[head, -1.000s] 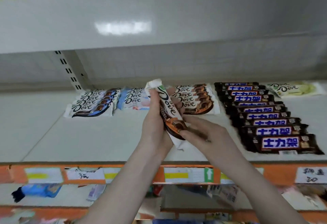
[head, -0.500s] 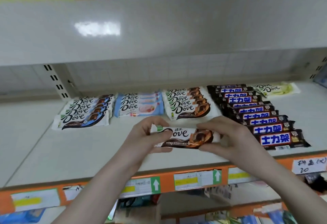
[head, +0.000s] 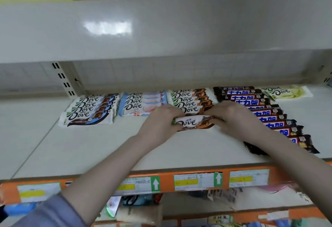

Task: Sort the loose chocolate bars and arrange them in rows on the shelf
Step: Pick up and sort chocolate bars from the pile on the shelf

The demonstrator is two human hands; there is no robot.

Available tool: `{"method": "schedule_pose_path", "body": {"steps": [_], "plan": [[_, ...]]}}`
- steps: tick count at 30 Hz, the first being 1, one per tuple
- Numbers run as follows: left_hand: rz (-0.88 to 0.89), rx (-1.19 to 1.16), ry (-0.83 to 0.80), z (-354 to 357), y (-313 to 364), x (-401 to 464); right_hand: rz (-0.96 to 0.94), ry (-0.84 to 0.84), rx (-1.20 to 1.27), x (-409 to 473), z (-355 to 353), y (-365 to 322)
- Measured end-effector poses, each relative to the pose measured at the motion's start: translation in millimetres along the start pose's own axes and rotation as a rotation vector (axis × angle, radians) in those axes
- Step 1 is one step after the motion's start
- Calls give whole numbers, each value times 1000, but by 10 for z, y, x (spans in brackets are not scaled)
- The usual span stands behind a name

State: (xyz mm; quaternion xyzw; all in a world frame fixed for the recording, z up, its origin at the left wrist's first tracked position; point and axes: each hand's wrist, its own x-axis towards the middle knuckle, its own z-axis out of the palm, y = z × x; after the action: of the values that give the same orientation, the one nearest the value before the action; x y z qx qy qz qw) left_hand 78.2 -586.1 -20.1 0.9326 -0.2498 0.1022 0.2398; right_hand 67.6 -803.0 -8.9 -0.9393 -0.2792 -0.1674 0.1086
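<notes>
A white and orange-brown Dove bar lies level, just in front of a row of matching Dove bars. My left hand grips its left end and my right hand grips its right end. Whether the bar rests on the white shelf or hovers just above it, I cannot tell. To the left lie a row of light blue Dove bars and a row of white and dark blue Dove bars. To the right runs a long row of dark bars with blue labels, partly hidden by my right forearm.
Two pale green Dove bars lie at the back right. The upper shelf hangs low over the rows. An orange front rail with price tags edges the shelf. Bare shelf surface lies left and in front of the rows.
The bar went from tilted upright in both hands to level, then moved back and down to the front of the matching orange-brown row. Both hands followed it.
</notes>
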Motion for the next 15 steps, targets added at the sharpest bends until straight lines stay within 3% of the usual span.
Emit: {"method": "schedule_pose_path", "body": {"steps": [6, 11, 15], "plan": [[-34, -12, 52, 45, -64, 71, 80, 14, 79, 160, 52, 120], [23, 216, 74, 135, -98, 53, 100, -18, 55, 193, 123, 157], [77, 261, 10, 160, -150, 20, 70, -87, 0, 140, 149, 179]]}}
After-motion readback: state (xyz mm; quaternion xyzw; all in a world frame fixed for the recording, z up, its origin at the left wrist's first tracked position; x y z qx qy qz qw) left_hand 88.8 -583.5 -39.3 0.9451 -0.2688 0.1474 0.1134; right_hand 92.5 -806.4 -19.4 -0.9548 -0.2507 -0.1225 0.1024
